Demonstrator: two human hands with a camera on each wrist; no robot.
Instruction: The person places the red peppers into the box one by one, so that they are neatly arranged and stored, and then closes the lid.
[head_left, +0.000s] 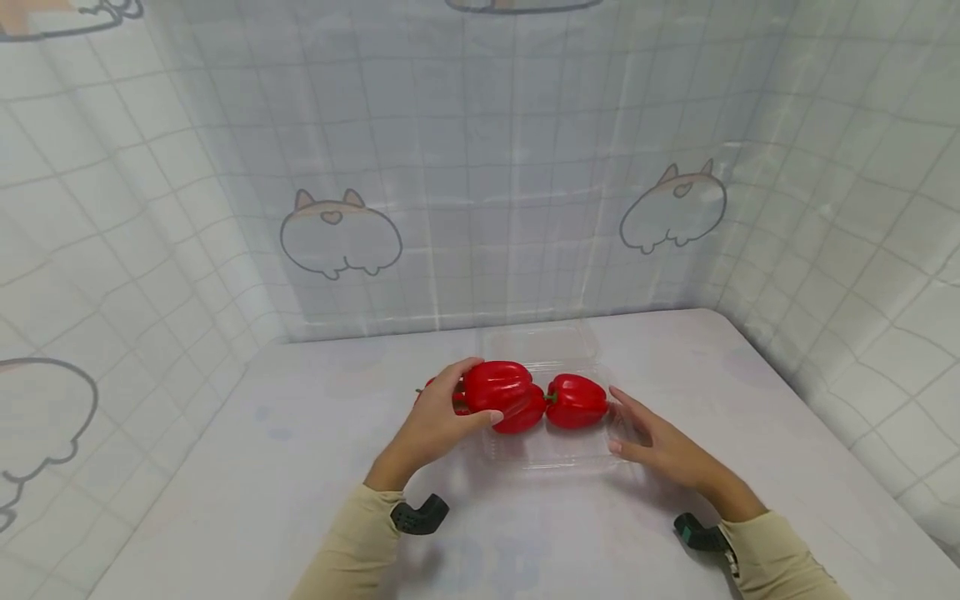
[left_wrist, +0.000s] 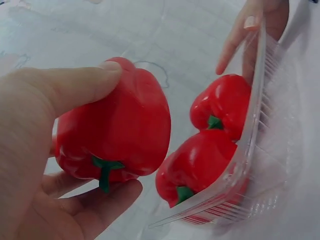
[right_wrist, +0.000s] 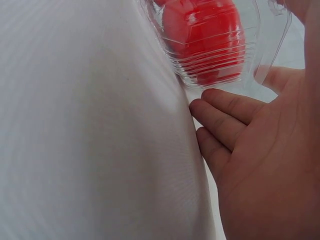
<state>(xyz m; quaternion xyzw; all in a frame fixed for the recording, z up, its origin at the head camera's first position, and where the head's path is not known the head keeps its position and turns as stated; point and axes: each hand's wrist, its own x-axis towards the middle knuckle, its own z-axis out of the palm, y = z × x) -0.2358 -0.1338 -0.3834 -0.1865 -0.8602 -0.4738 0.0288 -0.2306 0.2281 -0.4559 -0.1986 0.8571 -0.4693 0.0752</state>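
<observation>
My left hand (head_left: 435,421) holds a red bell pepper (head_left: 497,387) with a green stem, fingers and thumb curled round it. In the left wrist view this pepper (left_wrist: 117,127) is lifted beside a clear plastic container (left_wrist: 255,145). Inside that container lie two more red peppers, one pepper (head_left: 576,402) on the right and another pepper (head_left: 521,415) partly covered by the held one. At the container's right side my right hand (head_left: 663,446) has its fingers spread loosely, around the rim; whether they touch it is unclear. Part of another red pepper (head_left: 429,383) shows behind my left hand.
Behind the container its clear hinged lid (head_left: 536,342) lies folded back on the white table (head_left: 300,467). Grid-patterned curtains (head_left: 487,192) with cartoon animals enclose the back and both sides. A dark strap device (head_left: 420,515) sits on each wrist.
</observation>
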